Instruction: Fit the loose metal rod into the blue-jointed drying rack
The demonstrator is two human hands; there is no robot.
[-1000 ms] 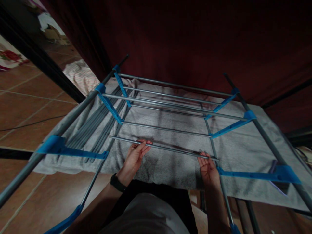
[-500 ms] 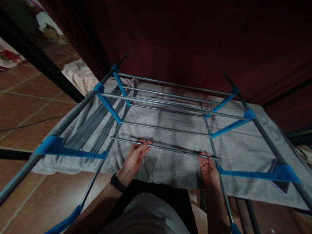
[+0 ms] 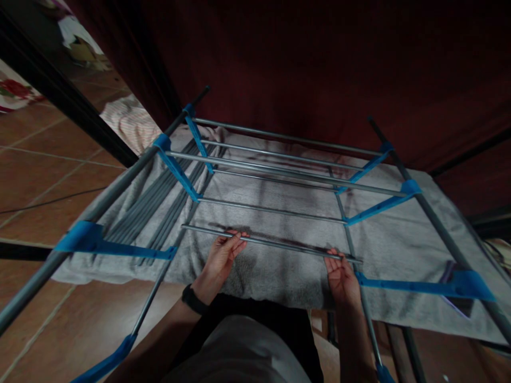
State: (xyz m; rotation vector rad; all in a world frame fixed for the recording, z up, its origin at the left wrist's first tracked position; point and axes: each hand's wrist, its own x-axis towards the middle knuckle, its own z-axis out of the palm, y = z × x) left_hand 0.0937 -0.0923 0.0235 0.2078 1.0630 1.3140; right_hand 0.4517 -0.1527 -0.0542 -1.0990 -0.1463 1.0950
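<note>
Between my two hands a thin grey metal rod [image 3: 279, 245] is held roughly level, its left end near the frame's left side and its right end by the right upright. My left hand [image 3: 225, 252] pinches it left of its middle, thumb on top. Close to the other end, my right hand [image 3: 339, 268] has its fingers closed on the same rod. Around them stands a rack of grey tubes with blue plastic brackets; the left front bracket [image 3: 115, 246] and the right front bracket [image 3: 423, 286] point inward. Crossbars [image 3: 271, 210] join the brackets farther back.
Several loose grey tubes [image 3: 151, 197] lie on the left of a grey blanket [image 3: 287, 287] covering the surface below. A phone-like flat object [image 3: 459, 303] lies behind the right bracket. A dark red curtain [image 3: 299, 64] hangs behind, and floor tiles [image 3: 35, 282] show at left.
Almost nothing differs. Both hands keep the rod in nearly the same place, and the view has shifted very slightly.
</note>
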